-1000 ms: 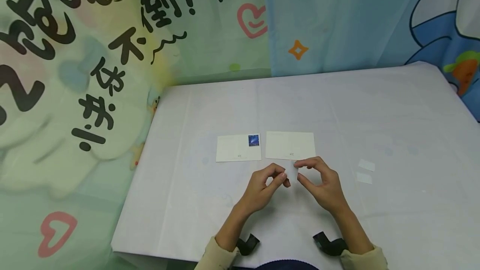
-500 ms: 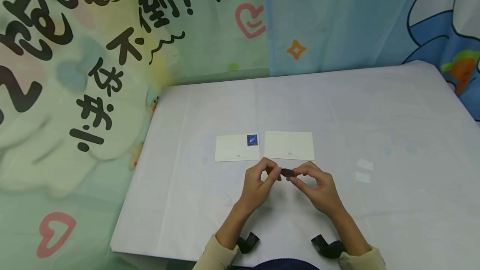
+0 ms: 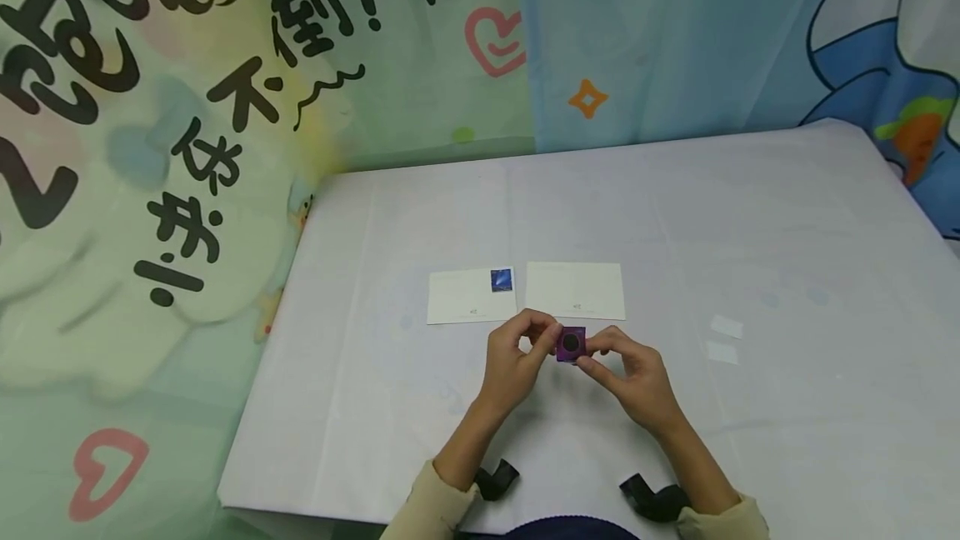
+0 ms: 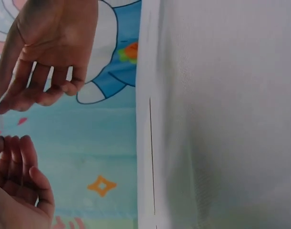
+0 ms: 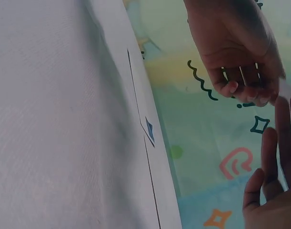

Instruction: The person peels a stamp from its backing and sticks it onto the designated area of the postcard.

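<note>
A small purple square stamp with a dark round centre faces up between the hands, over the table. The left hand pinches its left edge with thumb and forefinger. At its right edge, the thumb and forefinger of the right hand pinch it too. In the right wrist view the stamp appears only as a pale sliver at the frame's edge. Just beyond the hands lie two white cards side by side: the left card bears a blue stamp at its upper right, while the right card has none.
Two small pale paper pieces, an upper piece and a lower piece, lie on the white-covered table to the right. A printed cloth backdrop stands along the table's left and far edges.
The stamp has turned from its whitish back, through a dark edge-on view, to its purple face. Both hands have shifted slightly left, the left one now pinching the stamp's upper left.
</note>
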Tool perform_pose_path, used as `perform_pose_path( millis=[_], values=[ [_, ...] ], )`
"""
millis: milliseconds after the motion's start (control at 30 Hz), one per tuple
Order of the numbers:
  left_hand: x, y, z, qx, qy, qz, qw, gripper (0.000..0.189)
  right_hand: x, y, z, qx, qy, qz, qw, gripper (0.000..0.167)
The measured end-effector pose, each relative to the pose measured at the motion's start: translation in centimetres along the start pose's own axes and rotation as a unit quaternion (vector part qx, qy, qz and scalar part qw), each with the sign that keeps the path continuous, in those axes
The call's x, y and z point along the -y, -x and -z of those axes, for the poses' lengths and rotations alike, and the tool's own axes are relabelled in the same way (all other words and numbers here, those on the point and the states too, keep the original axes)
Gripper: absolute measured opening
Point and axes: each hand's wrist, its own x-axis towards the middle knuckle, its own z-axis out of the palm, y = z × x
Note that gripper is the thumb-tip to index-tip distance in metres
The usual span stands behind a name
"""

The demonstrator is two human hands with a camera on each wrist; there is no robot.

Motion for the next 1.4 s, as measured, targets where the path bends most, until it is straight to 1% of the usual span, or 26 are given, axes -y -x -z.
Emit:
perform_pose_path(
  millis=[100,167,233,333,400,467,567,600,633,700,767,833,900,933,1000,1100,1200,1267,1400],
  values=[
    [0.8,-1.1,-0.4,-0.003,-0.008,0.015,0.9998,0.012,-0.5,-0.3,0.0,-0.038,0.054,-0.047,0.9968,0.013],
    [1.6,-2.1,-0.6,-0.004,-0.028,0.023,0.9993,0.013,-1.1,-0.8,-0.1,-0.079,0.089,-0.075,0.9900,0.009],
    [2.4,-3.2,-1.0,-0.003,-0.066,0.025,0.9975,0.014,-1.9,-1.3,-0.2,-0.125,0.130,-0.104,0.9780,0.010],
    [3.8,-5.0,-1.7,0.007,-0.132,0.027,0.9909,0.016,-3.1,-2.3,0.0,-0.189,0.179,-0.146,0.9545,0.018],
    [4.6,-6.3,-2.4,0.024,-0.163,0.029,0.9860,0.018,-3.8,-3.0,0.4,-0.215,0.201,-0.174,0.9398,0.022],
    [5.4,-7.5,-3.1,0.050,-0.170,0.038,0.9835,0.018,-4.4,-3.7,0.9,-0.232,0.213,-0.203,0.9273,0.025],
    [6.5,-9.1,-4.0,0.096,-0.153,0.070,0.9811,0.016,-5.4,-4.5,1.4,-0.241,0.231,-0.247,0.9095,0.027],
    [6.8,-9.5,-4.2,0.111,-0.150,0.083,0.9790,0.015,-5.7,-4.7,1.6,-0.243,0.239,-0.261,0.9033,0.027],
    [7.1,-9.8,-4.5,0.125,-0.156,0.095,0.9753,0.015,-6.1,-4.8,1.7,-0.244,0.245,-0.270,0.8985,0.027],
    [7.7,-10.4,-5.0,0.147,-0.181,0.111,0.9661,0.014,-6.9,-5.0,2.0,-0.245,0.262,-0.279,0.8909,0.027],
    [8.2,-10.7,-5.4,0.160,-0.224,0.121,0.9536,0.015,-7.6,-5.0,2.2,-0.240,0.282,-0.278,0.8863,0.026],
    [8.5,-10.8,-5.8,0.165,-0.266,0.132,0.9405,0.017,-8.3,-4.9,2.3,-0.232,0.303,-0.272,0.8836,0.026],
    [8.8,-10.9,-6.1,0.167,-0.297,0.147,0.9286,0.018,-8.7,-4.9,2.4,-0.222,0.324,-0.268,0.8795,0.025],
    [8.9,-10.9,-6.3,0.168,-0.309,0.154,0.9235,0.018,-8.8,-4.9,2.5,-0.217,0.336,-0.269,0.8762,0.025],
    [9.1,-10.9,-6.6,0.172,-0.320,0.165,0.9170,0.019,-8.9,-4.9,2.6,-0.211,0.355,-0.271,0.8694,0.024],
    [9.5,-10.9,-7.0,0.181,-0.330,0.166,0.9115,0.020,-8.8,-5.0,2.7,-0.205,0.378,-0.280,0.8582,0.024],
    [9.8,-11.0,-7.2,0.188,-0.337,0.154,0.9095,0.021,-8.8,-5.2,2.7,-0.199,0.390,-0.288,0.8520,0.025],
    [9.9,-11.2,-7.3,0.192,-0.340,0.147,0.9089,0.021,-8.7,-5.4,2.8,-0.194,0.397,-0.294,0.8477,0.026],
    [9.8,-11.5,-7.4,0.194,-0.336,0.137,0.9116,0.021,-8.7,-5.7,3.1,-0.195,0.406,-0.301,0.8405,0.027]
  ],
)
